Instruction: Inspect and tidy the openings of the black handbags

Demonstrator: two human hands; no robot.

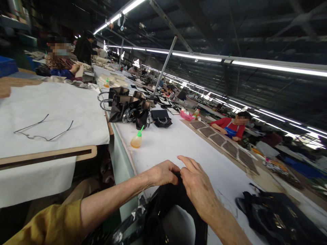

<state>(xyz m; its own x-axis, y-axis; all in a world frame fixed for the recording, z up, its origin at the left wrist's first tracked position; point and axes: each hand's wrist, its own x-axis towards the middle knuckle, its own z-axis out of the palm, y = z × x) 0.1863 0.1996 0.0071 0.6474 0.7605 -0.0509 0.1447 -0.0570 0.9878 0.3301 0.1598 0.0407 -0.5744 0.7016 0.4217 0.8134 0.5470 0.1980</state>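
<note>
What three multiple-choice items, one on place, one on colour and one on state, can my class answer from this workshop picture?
1. Where does the small squeeze bottle stand?
A) on the white table, beyond the hands
B) on the floor
C) in a hand

2. What colour is the bottle's cap?
A) red
B) green
C) blue

3. What are the left hand and right hand doing?
A) resting apart on the table
B) both pinching the top edge of a black bag
C) holding the bottle

Answers: 1 A, it stands upright on the cloth; 2 B, the nozzle is green; 3 B, both hands meet at the bag's rim.
</note>
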